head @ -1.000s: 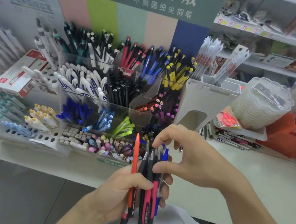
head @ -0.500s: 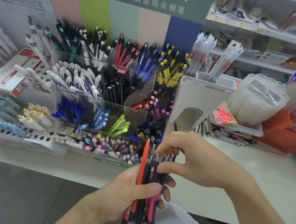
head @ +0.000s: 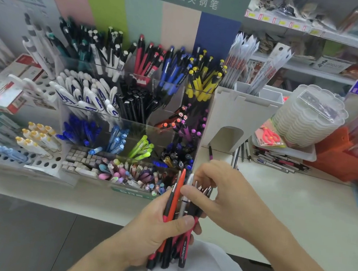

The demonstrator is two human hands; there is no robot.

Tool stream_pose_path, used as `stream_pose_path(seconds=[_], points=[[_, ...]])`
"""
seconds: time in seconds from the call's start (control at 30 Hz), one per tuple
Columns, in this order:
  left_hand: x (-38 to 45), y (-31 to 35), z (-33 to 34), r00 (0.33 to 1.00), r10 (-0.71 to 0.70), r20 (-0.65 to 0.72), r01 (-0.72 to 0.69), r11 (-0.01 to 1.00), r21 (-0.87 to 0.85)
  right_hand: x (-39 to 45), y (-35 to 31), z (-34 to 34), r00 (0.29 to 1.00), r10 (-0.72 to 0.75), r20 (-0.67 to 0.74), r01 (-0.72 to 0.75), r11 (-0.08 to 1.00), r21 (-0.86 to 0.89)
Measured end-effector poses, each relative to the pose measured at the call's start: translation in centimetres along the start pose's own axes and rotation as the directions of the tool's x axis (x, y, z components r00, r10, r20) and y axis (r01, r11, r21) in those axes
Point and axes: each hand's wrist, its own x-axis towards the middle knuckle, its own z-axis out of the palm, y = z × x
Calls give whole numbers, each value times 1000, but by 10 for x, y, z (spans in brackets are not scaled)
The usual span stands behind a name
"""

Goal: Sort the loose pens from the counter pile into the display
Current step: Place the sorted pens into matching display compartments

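Display (head: 133, 100) compartments packed; bare counter (head: 276, 206) right.

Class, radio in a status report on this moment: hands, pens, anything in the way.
Left hand grips pen bundle upright. Right hand pinches at bundle tops. Display ahead, compartments crowded. Loose pens on counter, far right.

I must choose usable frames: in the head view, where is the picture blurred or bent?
Head view: the right hand and its fingers look motion-smeared; the left hand gripping the pen bundle is sharper; the shelves curve from wide-angle distortion; lighting is even.
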Motion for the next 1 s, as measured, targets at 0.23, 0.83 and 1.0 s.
stream_pose_path(seconds=[0.23, 0.83, 1.0], points=[[0, -3, 8, 989, 91, -118, -89, 996, 22, -16, 0, 41, 913, 276, -300, -154, 916, 371], [5, -2, 10, 958, 83, -275, -19, 973, 228, -27, 12, 67, 911, 411, -29, -288, 685, 669], [7, -3, 7, 939, 75, -337, -18, 985, 170, -23, 12, 62, 887, 458, -62, -255, 597, 760]])
